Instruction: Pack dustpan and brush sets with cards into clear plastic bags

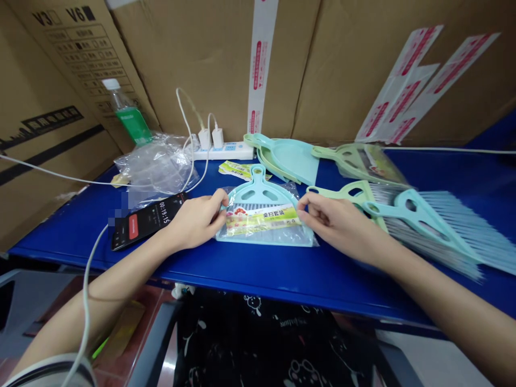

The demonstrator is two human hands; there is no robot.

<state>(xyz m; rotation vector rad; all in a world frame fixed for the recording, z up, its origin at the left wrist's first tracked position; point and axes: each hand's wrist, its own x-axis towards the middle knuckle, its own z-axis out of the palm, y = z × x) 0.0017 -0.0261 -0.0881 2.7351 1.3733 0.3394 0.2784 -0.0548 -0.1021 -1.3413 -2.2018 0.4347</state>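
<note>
A light-blue dustpan (264, 192) lies flat on the blue table in a clear plastic bag (262, 228), its handle pointing away from me. Grey brush bristles and a green-and-yellow printed label (278, 213) show through the film. At the bag's left edge, my left hand (200, 219) is closed in a pinch on the plastic. My right hand (341, 223) pinches the opposite edge, fingers curled. The exact grip of the fingertips is partly hidden on both sides.
Loose dustpans (294, 156) and a bagged green one (366, 161) lie behind. Hand brushes (431, 226) spread at right. On the left are a phone (147, 220), crumpled plastic bags (155, 161), a bottle (131, 118) and a power strip (237, 151) with white cables.
</note>
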